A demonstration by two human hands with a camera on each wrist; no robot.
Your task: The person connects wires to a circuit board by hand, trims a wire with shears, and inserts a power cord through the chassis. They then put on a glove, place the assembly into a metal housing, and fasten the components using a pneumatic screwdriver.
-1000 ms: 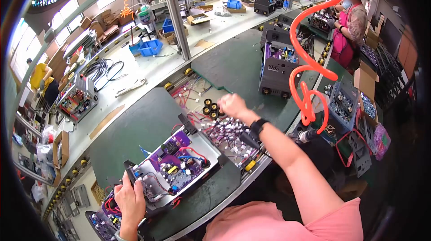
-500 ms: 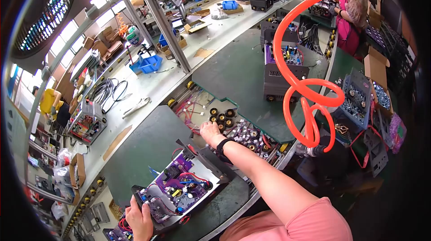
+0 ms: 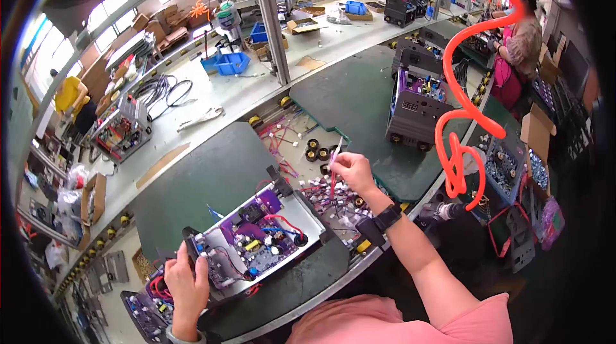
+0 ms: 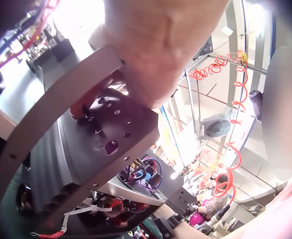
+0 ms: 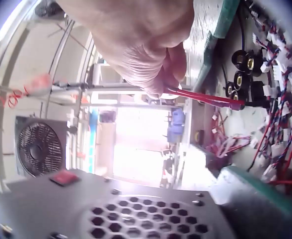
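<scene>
My left hand (image 3: 187,285) grips the near end panel (image 4: 106,134) of an open electronic device (image 3: 260,241), which lies tilted on a dark green board. Some of its fingers are hidden behind the panel's curved frame in the left wrist view. Inside the housing are a purple circuit board (image 3: 251,219) and red and blue wires. My right hand (image 3: 354,174), raised over the parts area, pinches a short red wire (image 5: 208,97) between thumb and fingers. Below it lie a heap of white-plugged wires (image 5: 280,114) and several black round sockets with brass centres (image 5: 240,79).
A coiled orange air hose (image 3: 459,81) hangs at the right, ending in a dark tool. Another assembled device (image 3: 410,113) stands on the far green board (image 3: 346,91). Screw bins (image 3: 504,167) are at the right edge, and a metal post (image 3: 271,23) rises behind.
My right hand went down into the parts area, then came up and to the right with the red wire. My left hand stays on the device's end panel.
</scene>
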